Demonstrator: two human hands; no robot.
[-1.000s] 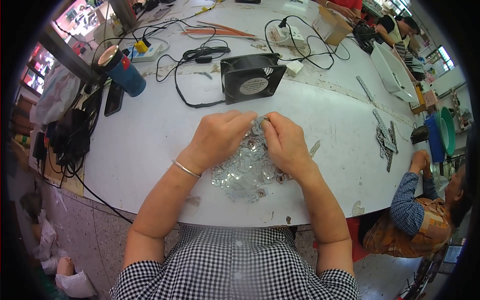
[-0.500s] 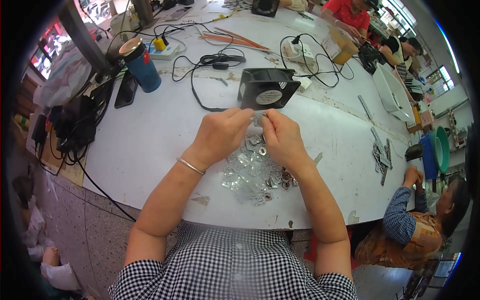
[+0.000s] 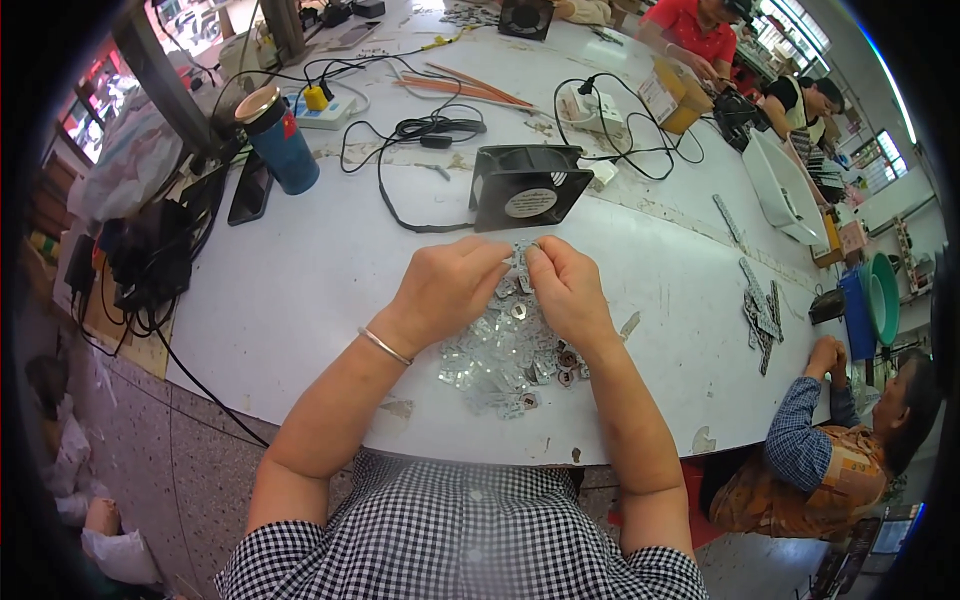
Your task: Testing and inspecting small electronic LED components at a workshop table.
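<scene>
My left hand (image 3: pixel 445 285) and my right hand (image 3: pixel 572 297) meet just in front of a square black fan (image 3: pixel 530 190). The fingers of both are closed in a pinch on a small flat silvery piece (image 3: pixel 521 254), partly covered by the fingertips. Under and between my hands lies a loose pile of small clear and silvery pieces (image 3: pixel 490 350). A few round brownish discs (image 3: pixel 567 368) sit at the pile's right side. The fan stands upright, and a black cable runs from its left side.
On the white table (image 3: pixel 300 270) are a blue tumbler (image 3: pixel 280 140), a phone (image 3: pixel 250 190), coiled black cable (image 3: pixel 435 130), power strips (image 3: pixel 597 108) and orange strips (image 3: pixel 480 85). Metal strips (image 3: pixel 762 312) and a white tub (image 3: pixel 783 188) are at the right. A person (image 3: pixel 830 440) sits near right; others work farther back.
My hands have come slightly nearer to me, away from the fan. The fingertips have shifted on the small piece. The whole view has moved a little.
</scene>
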